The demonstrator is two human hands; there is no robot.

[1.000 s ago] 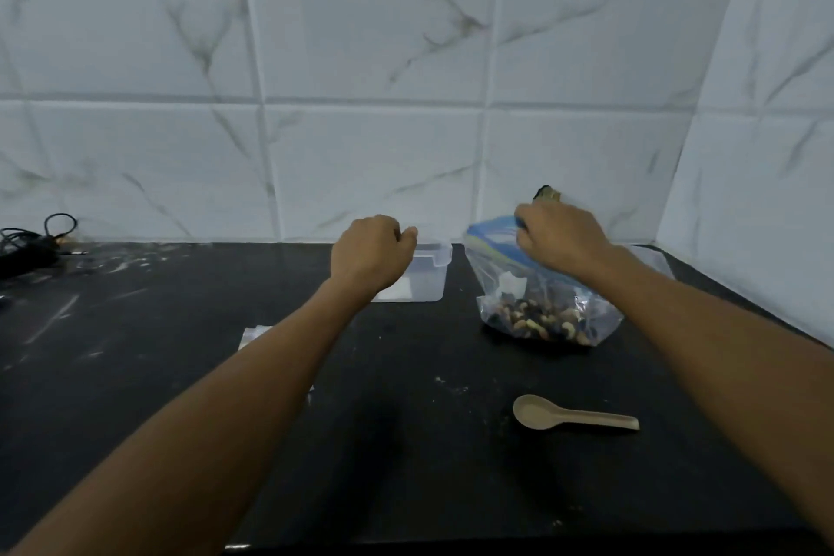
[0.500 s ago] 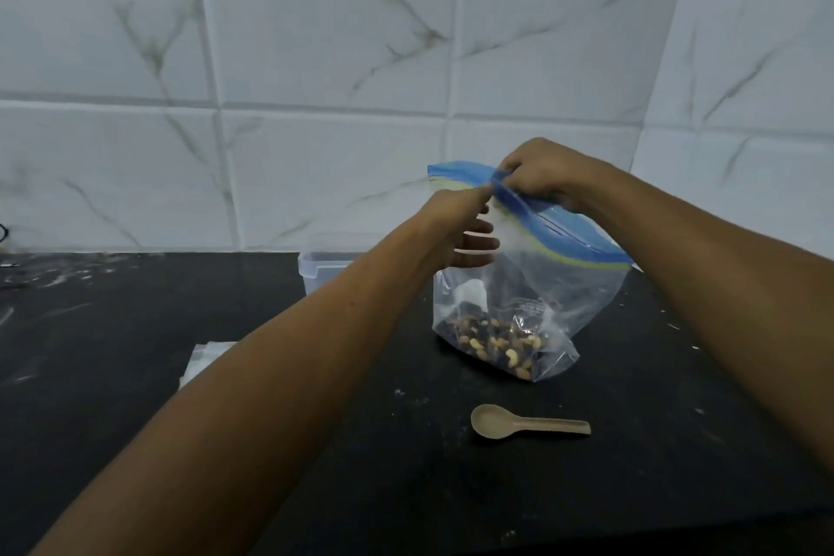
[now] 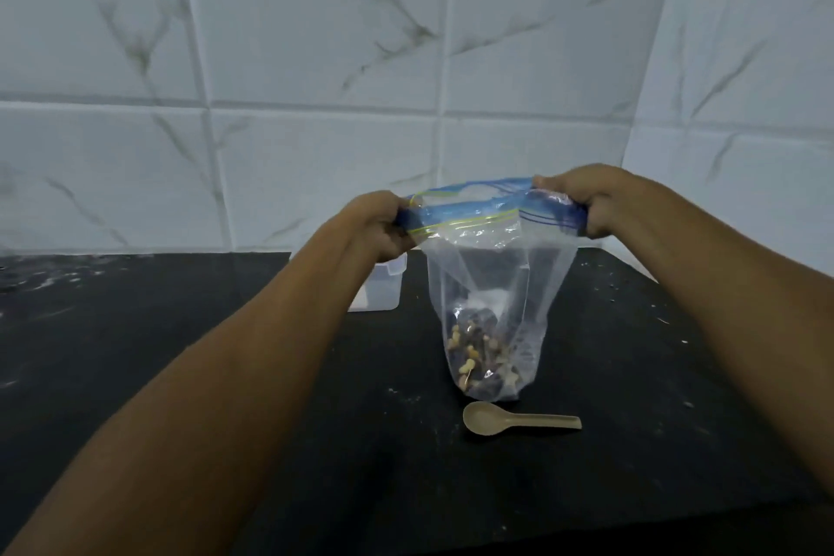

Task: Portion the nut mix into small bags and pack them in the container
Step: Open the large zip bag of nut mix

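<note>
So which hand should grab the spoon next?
Probably the right hand. The spoon lies in front of the nut bag with its handle pointing to the right side, nearer that hand. The left hand could keep its grip on the bag's top.

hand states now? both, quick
Left hand: closed, gripping the left end of the zip bag at its blue top.
Right hand: closed, gripping the right end of the same top.
</note>
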